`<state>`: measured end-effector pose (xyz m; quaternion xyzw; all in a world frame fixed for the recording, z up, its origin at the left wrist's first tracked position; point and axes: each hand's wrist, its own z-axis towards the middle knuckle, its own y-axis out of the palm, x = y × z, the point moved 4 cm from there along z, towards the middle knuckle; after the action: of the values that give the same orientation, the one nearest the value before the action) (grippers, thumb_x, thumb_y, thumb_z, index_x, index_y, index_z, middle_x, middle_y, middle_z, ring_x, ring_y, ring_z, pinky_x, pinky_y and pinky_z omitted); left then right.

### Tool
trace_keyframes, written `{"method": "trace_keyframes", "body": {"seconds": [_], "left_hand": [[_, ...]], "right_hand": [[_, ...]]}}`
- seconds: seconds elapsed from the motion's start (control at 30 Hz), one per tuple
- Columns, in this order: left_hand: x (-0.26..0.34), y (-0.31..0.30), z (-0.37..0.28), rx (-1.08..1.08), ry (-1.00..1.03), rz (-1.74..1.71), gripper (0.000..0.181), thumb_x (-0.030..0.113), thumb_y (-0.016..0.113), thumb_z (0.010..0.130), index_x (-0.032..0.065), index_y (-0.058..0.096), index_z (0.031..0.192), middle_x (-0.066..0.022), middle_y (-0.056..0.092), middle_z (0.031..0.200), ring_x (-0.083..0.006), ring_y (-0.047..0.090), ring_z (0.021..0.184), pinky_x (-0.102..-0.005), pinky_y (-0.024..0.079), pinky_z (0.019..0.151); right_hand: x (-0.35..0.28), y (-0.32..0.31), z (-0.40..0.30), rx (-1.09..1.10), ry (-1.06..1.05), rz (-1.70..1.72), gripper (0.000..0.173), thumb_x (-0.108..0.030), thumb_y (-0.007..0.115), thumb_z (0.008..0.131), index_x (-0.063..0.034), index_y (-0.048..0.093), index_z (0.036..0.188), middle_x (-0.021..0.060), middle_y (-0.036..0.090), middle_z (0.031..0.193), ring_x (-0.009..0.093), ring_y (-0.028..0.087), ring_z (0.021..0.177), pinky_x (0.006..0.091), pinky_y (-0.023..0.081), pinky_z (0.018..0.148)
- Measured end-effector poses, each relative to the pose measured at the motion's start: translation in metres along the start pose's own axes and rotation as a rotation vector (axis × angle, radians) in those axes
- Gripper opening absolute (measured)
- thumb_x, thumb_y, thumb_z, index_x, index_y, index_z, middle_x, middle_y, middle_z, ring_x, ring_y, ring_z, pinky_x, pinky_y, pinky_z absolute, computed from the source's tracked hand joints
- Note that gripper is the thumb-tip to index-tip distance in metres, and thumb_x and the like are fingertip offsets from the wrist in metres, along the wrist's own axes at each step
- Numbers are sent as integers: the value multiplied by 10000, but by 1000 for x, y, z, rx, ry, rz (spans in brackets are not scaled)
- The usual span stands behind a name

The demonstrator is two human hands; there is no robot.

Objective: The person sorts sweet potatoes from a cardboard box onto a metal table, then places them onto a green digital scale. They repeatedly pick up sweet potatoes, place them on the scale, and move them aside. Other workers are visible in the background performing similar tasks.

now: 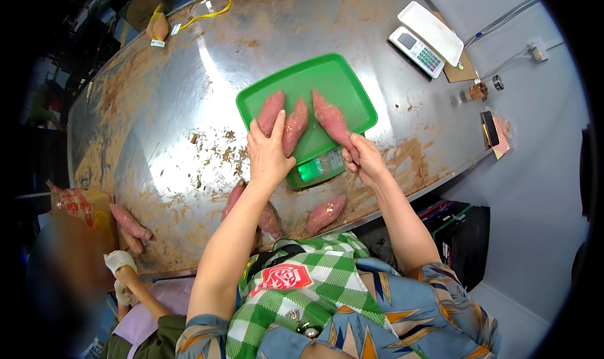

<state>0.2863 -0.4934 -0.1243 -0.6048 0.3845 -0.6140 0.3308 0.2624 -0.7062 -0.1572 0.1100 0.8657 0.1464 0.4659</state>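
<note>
A green plastic tray [349,83] rests on a digital scale [315,169] with a lit green display. My right hand [365,158] grips the lower tip of a long sweet potato [330,118], whose other end lies over the tray. My left hand [270,154] is spread at the tray's left side, its fingers on a sweet potato [271,111]; another sweet potato [295,128] lies beside its index finger and thumb. Whether the left hand grips either cannot be told. Nearer to me, a short sweet potato [326,214] lies on the metal table, and others lie partly hidden by my left forearm.
Dirt covers parts of the metal table [188,231]. At the right stand a white keypad device [417,52], a glass jar [475,91] and a phone [490,129]. A co-worker's gloved hand [120,263] is at the lower left, near two sweet potatoes [130,221] and a bag [89,210].
</note>
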Motion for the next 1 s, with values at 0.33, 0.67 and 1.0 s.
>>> {"method": "trace_keyframes", "body": {"seconds": [0.33,0.67,1.0], "left_hand": [[-20,-12,-7,-238,-362,-1656,851,125,707,579,71,368,1359,-154,482,1283,-307,509,1140,-407,474,899],[-10,6,-22,-496,-220,-2337,925,265,700,587,94,296,1401,-164,386,1383,-342,431,1237,-451,463,922],[-38,-34,34,-441,-174,-2248,746,163,658,671,76,375,1355,-118,452,1335,-308,478,1190,-387,497,855]], "right_hand": [[-3,-5,-9,-189,39,333,306,-400,348,977,-120,468,949,-31,364,557,84,297,420,255,277,493],[-10,18,-7,-247,22,333,390,-431,359,972,-87,502,856,-17,372,535,91,310,421,265,291,494],[-67,26,26,-206,-41,77,380,-377,444,951,-26,495,1087,-5,376,560,85,313,436,231,270,436]]}}
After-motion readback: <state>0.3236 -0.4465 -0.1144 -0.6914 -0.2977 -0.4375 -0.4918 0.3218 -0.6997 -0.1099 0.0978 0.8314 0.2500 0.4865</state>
